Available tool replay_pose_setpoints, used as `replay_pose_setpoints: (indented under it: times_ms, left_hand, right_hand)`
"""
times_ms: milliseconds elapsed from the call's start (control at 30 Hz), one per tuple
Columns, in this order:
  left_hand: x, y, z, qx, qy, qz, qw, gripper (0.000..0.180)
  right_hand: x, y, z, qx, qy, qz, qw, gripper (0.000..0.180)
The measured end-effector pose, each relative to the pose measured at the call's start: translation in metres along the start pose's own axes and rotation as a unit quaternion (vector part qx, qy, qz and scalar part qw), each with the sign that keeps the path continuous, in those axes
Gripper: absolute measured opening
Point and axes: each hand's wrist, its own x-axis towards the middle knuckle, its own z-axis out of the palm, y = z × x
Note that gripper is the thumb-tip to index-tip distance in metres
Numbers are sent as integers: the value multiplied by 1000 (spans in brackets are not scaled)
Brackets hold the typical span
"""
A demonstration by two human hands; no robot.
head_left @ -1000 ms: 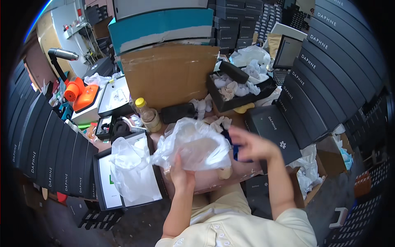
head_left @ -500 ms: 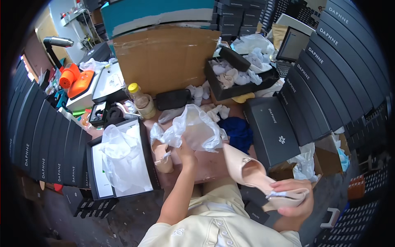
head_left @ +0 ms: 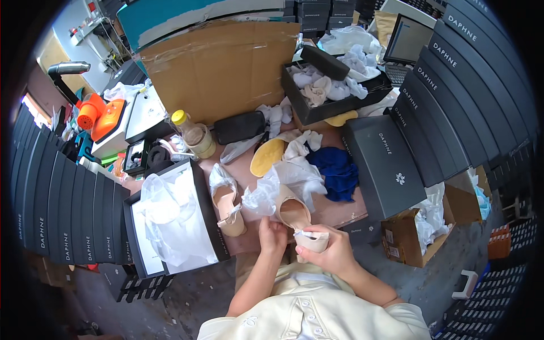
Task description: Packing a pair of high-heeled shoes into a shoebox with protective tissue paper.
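My right hand (head_left: 332,250) is closed round the heel end of a beige slingback shoe (head_left: 292,211), whose toe points away from me over the table. Beside the shoe's toe my left hand (head_left: 273,235) has its fingers curled at the near edge of a thin white wrapping sheet (head_left: 262,194); its fingertips are partly hidden. The matching beige shoe (head_left: 231,222) stands to the left with white wrapping in its toe. Further left lies an open black shoebox (head_left: 211,212) lined with white sheets.
A blue cloth (head_left: 334,170) and a yellow pad (head_left: 267,158) lie beyond the sheet. A closed dark shoebox (head_left: 381,164) and tall box stacks (head_left: 453,96) stand right; more boxes (head_left: 73,209) rise left. A yellow-capped bottle (head_left: 195,136) stands near the cardboard panel (head_left: 218,68).
My right hand has brought the shoe left and inward, near my left hand. My left hand has moved down and slightly right; the sheet is lower and bunched, showing the yellow pad.
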Motion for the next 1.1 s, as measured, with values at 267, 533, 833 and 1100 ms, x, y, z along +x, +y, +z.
replay_pose_setpoints:
  times_ms: [267,533,833,1100]
  left_hand:
    - [-7,6,-10,293,94,28,951,18]
    - [-33,15,3,239,36,51,969,7]
    - [-75,42,35,90,6,-105,990,25]
    - [-89,42,22,185,-121,-26,975,31]
  right_hand:
    - [7,-10,11,-81,-130,-89,984,49]
    - [130,17,1,-150,-40,-95,983,26]
    - [52,-10,8,-259,-41,-400,878,20]
    - [20,-8,13,-271,-68,-414,866,22]
